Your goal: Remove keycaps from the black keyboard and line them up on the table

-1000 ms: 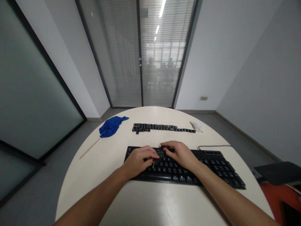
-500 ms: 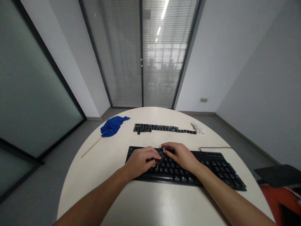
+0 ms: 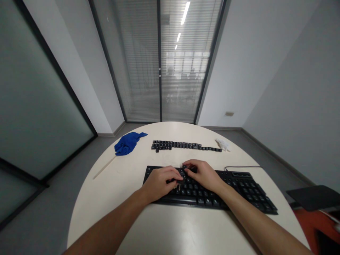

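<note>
A black computer keyboard [image 3: 239,191] lies on the table under both hands, with many of its keys in place. My left hand [image 3: 160,180] rests over its left part, fingers curled and thumb drawn in close to them. What those fingers hold, if anything, I cannot make out; a small pale bit shows below the thumb. At the keyboard's back edge, my right hand [image 3: 203,173] pinches a small dark keycap between thumb and index finger, partly hidden by the fingers. Beyond the keyboard, loose black keycaps [image 3: 180,145] stand in rows.
On the left of the round white table [image 3: 106,216] lies a blue cloth [image 3: 129,143] with a pale stick [image 3: 105,167] beside it. A crumpled white tissue [image 3: 223,144] sits at the back right. The keyboard's cable [image 3: 243,166] runs rightward. A black and red chair [image 3: 316,198] stands at right.
Both hands stay almost in place over the keyboard, with only slight finger movement. The view has shifted a little. The loose keycaps and the cloth lie as before.
</note>
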Tool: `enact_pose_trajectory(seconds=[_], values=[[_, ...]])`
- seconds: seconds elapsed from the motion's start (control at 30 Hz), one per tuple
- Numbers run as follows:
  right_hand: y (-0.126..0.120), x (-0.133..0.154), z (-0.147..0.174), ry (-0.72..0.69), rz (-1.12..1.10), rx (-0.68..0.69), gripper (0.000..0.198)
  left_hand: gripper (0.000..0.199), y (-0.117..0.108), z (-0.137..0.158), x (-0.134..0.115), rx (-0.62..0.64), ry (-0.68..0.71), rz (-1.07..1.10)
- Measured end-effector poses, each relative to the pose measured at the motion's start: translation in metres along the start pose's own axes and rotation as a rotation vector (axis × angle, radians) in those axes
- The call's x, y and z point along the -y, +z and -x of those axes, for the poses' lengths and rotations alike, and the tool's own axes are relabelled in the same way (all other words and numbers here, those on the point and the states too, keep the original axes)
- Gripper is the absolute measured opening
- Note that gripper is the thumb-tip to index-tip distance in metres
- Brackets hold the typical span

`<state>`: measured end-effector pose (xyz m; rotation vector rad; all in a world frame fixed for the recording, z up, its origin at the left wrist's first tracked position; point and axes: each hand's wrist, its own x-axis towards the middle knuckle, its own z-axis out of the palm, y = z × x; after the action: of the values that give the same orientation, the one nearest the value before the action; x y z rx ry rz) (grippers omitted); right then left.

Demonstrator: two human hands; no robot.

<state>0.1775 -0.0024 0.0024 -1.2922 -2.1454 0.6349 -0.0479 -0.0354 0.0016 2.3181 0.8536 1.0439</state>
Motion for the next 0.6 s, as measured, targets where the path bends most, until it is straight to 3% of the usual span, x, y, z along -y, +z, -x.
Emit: enact_pose_trajectory(seconds=[0.23,0.4,0.6], values=[[-0.001,-0.011,-0.012,0.066,-0.059,0.023,0.022,0.007,0.0,-0.002,-0.004,-0.133,-0.125,-0.048],[-0.006,-0.008,-0.032,0.09,0.227,0.031,0.02,0.008,0.001,-0.004,-0.001,-0.269,-0.256,-0.037],[-0.003,0.0,-0.06,0.111,0.507,0.041,0.023,0.008,0.003,-0.004,0.003,-0.277,-0.277,-0.035]])
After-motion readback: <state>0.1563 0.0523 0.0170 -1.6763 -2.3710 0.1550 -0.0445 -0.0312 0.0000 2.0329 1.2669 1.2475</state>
